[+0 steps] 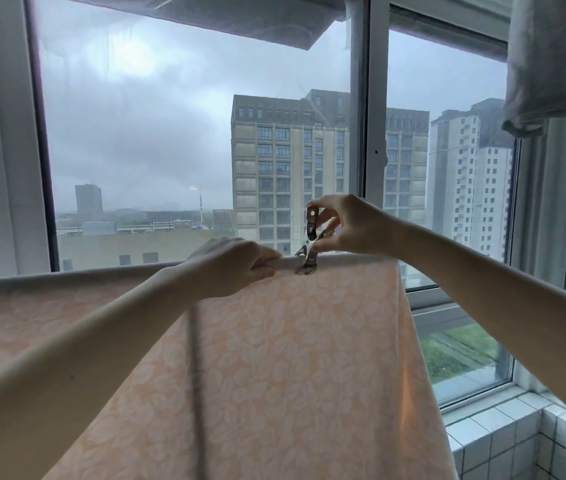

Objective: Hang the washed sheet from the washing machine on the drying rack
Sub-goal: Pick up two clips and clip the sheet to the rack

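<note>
Sheet [292, 358] – peach, white leaf print; clip [309, 244] – silver.

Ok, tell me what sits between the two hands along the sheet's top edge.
Head view: a metal clip, pinched by the right hand, straddling the sheet beside the left hand.

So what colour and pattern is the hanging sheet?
The sheet is pale peach with a white leaf print; see the head view.

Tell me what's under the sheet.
A dark bar shows through the sheet. Whatever carries its top fold is covered; the left hand grips there, the right hand holds a clip.
</note>
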A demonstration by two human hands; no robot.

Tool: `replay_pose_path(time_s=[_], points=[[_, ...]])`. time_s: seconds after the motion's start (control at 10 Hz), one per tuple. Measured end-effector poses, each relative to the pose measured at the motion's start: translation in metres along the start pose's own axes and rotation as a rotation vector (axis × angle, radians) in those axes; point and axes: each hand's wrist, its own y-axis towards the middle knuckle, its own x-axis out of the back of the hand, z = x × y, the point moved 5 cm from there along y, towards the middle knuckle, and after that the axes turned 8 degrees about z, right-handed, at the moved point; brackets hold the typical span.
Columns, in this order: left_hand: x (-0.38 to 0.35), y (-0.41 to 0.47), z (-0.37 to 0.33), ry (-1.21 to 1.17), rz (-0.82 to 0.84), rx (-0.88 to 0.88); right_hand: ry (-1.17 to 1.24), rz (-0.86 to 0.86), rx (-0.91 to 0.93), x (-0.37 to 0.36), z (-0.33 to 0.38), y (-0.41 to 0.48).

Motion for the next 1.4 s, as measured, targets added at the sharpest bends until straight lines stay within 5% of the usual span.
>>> replay_pose_path(time_s=[0.6, 1.0, 1.4], points=[[0.022, -0.077, 0.025, -0.031, -0.231, 0.169, -0.528, -0.282, 0.090, -0.052, 0.091, -0.043], [0.037, -0.213, 0.056, 0.042, -0.184, 0.386, -0.483, -0.171, 0.113, -0.093, 0.147, -0.095], [0.031, -0.429, -0.067, -0.034, 0.051, 0.570, -0.366, 0.062, 0.065, -0.149, 0.227, -0.250]])
